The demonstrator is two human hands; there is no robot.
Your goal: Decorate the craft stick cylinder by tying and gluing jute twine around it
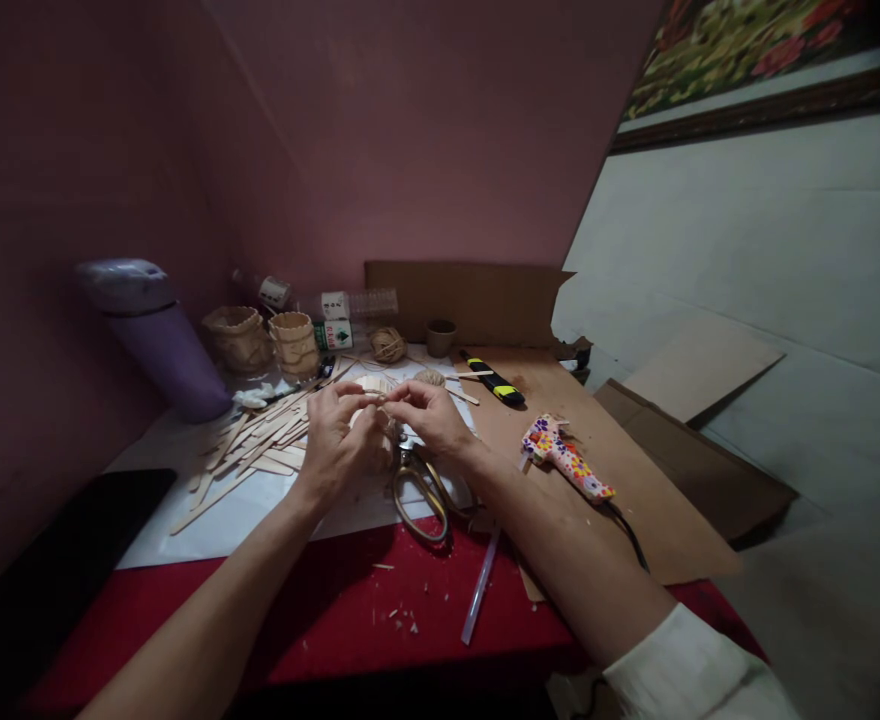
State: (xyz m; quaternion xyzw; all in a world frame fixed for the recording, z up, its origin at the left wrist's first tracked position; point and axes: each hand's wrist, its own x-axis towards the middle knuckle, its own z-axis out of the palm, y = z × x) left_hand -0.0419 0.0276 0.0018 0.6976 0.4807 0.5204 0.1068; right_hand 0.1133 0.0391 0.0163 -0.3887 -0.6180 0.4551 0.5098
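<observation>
Both hands meet over the white paper at the middle of the table, around a small cup of pale wooden craft sticks, like the finished-looking ones behind. My left hand is closed round its left side, fingers at the upper part. Thumb and fingers of my right hand pinch at a thin strand of twine near the cup's top; the fingers partly hide it. Just behind the right hand lies a ball of twine. Brass-handled scissors rest below the hands.
Loose craft sticks spread leftward. Two stick cups, plastic bottles, a raffia ball and a purple tumbler stand behind. Rightward, a utility knife and flowered glue gun lie on cardboard; a glue stick is in front.
</observation>
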